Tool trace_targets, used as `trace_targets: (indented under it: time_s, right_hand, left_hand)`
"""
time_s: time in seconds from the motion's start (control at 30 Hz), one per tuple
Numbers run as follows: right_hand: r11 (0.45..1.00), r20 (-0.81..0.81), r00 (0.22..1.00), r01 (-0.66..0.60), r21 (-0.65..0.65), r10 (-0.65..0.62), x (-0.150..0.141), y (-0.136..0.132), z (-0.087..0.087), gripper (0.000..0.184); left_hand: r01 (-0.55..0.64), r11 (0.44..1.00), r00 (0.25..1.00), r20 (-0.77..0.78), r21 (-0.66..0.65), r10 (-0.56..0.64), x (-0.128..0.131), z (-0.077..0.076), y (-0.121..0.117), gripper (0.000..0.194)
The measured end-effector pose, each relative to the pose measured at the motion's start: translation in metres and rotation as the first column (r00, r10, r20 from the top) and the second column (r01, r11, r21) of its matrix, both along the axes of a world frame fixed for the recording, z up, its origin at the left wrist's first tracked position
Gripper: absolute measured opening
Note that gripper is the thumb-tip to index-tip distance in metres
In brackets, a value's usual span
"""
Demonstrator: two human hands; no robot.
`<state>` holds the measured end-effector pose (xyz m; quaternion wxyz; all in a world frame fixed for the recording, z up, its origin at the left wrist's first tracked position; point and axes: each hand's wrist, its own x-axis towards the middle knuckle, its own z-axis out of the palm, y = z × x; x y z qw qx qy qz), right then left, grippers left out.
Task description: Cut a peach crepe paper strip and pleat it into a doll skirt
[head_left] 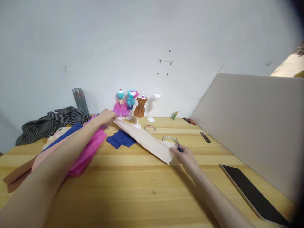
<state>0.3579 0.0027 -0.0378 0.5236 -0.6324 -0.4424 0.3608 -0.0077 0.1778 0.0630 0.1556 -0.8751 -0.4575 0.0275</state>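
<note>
A long pale pink sheet (149,139), which looks like crepe paper, is stretched slantwise above the table. My left hand (108,116) is closed on its far left end, in front of the small dress forms. At the near right end, my right hand (186,158) pinches the sheet. The same hand also holds small blue-handled scissors (180,147), their pointed metal tip upward; the fingers hide part of them. Pleated dark blue pieces (120,139) lie under the sheet. Beside my left forearm are bright pink sheets (86,153), partly covered by the arm.
Dressed mini mannequins (140,107) and a bare white one (156,101) stand by the wall. Black snips (205,137) and a dark tablet-like device (254,193) lie right, near an upright white panel (251,126). A bottle (80,100) and striped cloth (57,120) sit left.
</note>
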Motion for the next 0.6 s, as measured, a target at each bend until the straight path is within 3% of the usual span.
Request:
trace_targets:
  time_s: [0.13,0.23,0.3,0.43,0.6]
  right_hand:
    - [1.000,0.000,1.000,-0.030,-0.007,0.030,-0.002,-0.001,0.006,0.033]
    - [0.995,0.034,0.995,-0.092,-0.024,0.093,-0.005,0.000,0.006,0.032]
    - [0.990,0.041,0.989,-0.137,-0.042,0.139,-0.008,0.001,0.005,0.030]
    - [0.969,0.043,0.969,-0.240,-0.063,0.243,-0.014,0.005,0.006,0.028]
    - [0.925,0.041,0.925,-0.374,-0.064,0.377,-0.012,0.012,0.020,0.032]
  left_hand:
    - [0.025,1.000,0.997,-0.067,-0.006,-0.025,-0.011,0.019,-0.022,0.018]
    - [0.059,0.998,0.988,-0.141,-0.005,-0.059,-0.024,0.023,-0.047,0.022]
    - [0.093,0.996,0.977,-0.192,-0.015,-0.094,-0.035,0.021,-0.067,0.024]
    - [0.123,0.990,0.984,-0.121,-0.064,-0.130,-0.059,0.009,-0.114,0.024]
    - [-0.058,0.980,0.996,-0.083,-0.190,0.043,-0.087,0.005,-0.155,0.028]
